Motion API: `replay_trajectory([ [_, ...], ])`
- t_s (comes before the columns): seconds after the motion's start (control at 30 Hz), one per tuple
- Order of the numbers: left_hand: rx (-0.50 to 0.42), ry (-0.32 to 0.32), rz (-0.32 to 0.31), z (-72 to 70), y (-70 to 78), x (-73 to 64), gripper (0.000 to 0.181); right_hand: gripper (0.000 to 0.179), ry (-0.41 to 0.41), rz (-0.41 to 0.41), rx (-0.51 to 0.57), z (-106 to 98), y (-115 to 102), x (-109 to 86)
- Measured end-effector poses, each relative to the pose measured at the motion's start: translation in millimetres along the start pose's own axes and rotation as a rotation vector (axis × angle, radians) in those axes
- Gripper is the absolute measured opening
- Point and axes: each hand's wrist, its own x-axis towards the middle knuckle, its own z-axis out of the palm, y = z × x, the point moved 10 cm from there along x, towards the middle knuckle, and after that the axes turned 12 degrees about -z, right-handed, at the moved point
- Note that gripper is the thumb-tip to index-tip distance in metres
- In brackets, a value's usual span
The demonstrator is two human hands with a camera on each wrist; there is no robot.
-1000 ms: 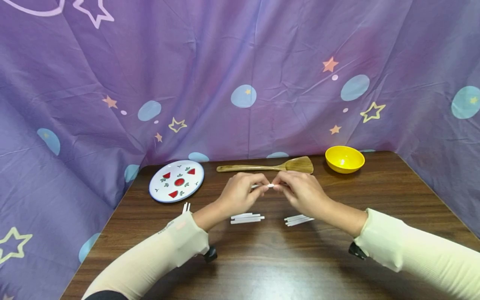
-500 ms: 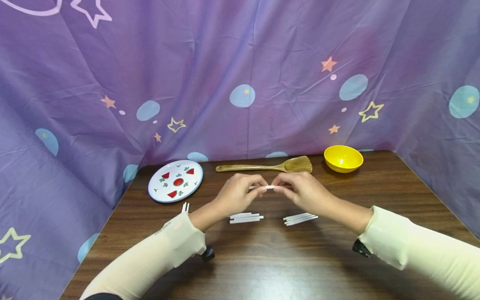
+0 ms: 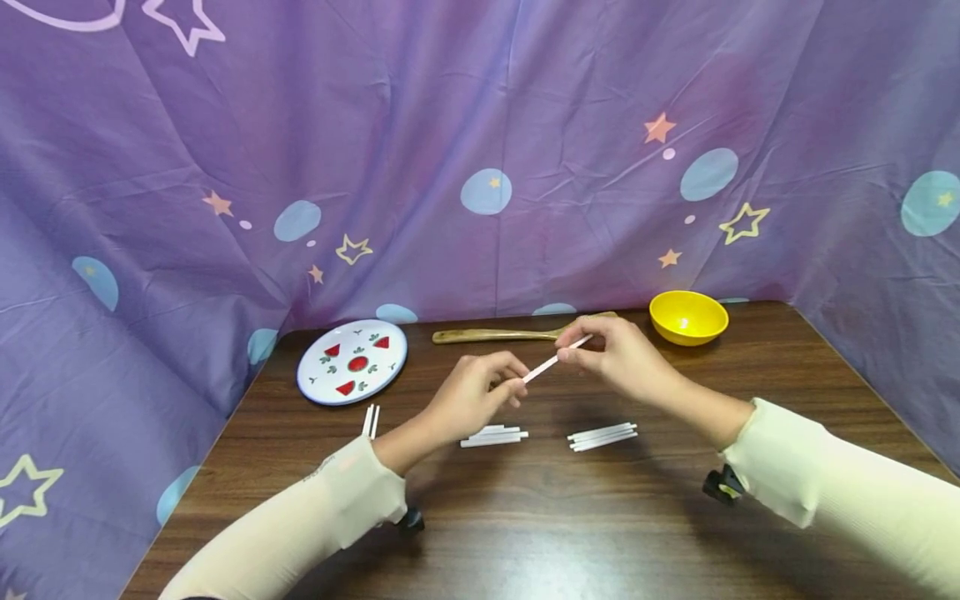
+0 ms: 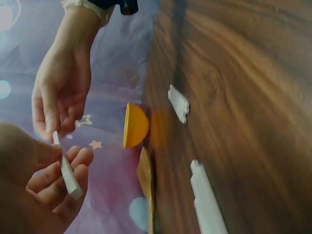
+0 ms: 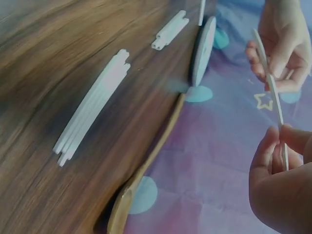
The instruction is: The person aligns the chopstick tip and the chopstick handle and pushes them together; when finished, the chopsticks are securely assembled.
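We see two hands above the table [image 3: 570,525], joined by one thin white stick [image 3: 543,367]. The left hand [image 3: 476,394] pinches it between thumb and fingers, and in the left-wrist view a squared end pokes out over its curled fingers. The right hand [image 3: 621,358] grips the other part, its thumb pressed against the stick. From the head view we see it run at a slant, its right part higher in the picture — a short white length shows bare between the two grips.

Below the hands we find more white sticks on the table. A middle bundle [image 3: 493,438] lies just beside the left wrist, its ends uneven; a right bundle [image 3: 602,437] lies below the right hand, its sticks side by side. Further left, a left bundle [image 3: 372,420] shows two sticks, partly hidden by the left arm.

Along the back edge we see a white plate [image 3: 341,340] with a blue rim and red fruit pictures, a wooden spatula [image 3: 487,336] whose blade is mostly hidden behind the right hand, and a yellow bowl [image 3: 688,321] at the right. Behind them hangs a purple cloth [image 3: 420,150] with stars and pale blue spots.
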Motion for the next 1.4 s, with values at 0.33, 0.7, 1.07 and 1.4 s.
replay_trajectory([
  [0.33, -0.364, -0.006, -0.184, 19.4, -14.9, -0.6, 0.016, 0.045, 0.072, 0.038, 0.222, 9.2, 3.9, 16.9],
  [0.7, -0.350, 0.038, -0.099, 14.3, -13.0, -11.6, 0.035, 0.050, 0.034, 0.038, 0.270, 19.3, 7.4, 17.4],
  [1.07, -0.342, 0.098, -0.219, -9.8, -68.0, -51.7, 0.034, 0.044, -0.087, 0.050, 0.214, 39.9, 49.9, -22.0],
  [1.4, -0.285, 0.171, -0.348, -36.7, -117.9, -99.5, 0.032, 0.030, -0.236, 0.023, 0.087, 49.3, 78.4, -54.4],
])
